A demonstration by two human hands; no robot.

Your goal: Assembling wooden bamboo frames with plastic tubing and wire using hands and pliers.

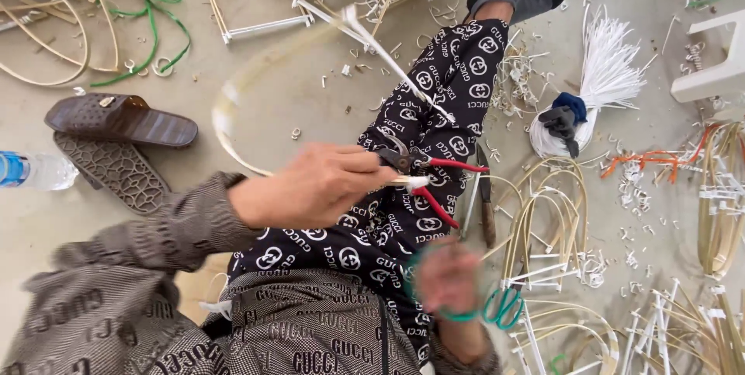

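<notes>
My left hand (318,185) is closed on a thin cane hoop (226,107) that curves up to the left, blurred by motion. A white strip (388,60) runs from the hoop's top down toward my fingers. Red-handled pliers (438,185) sit right at my left fingertips, over my patterned trouser leg (458,72); the same hand seems to hold them. My right hand (448,278) is lower, blurred, with a teal smear around it. Teal-handled scissors (504,309) lie just to its right; I cannot tell whether it grips them.
A knife (486,208) lies beside my leg. Bent cane frames (547,204) and white offcuts cover the floor on the right. A tied bundle of white strips (605,72), a white stool (718,64), brown sandals (120,119) and a water bottle (31,171) lie around.
</notes>
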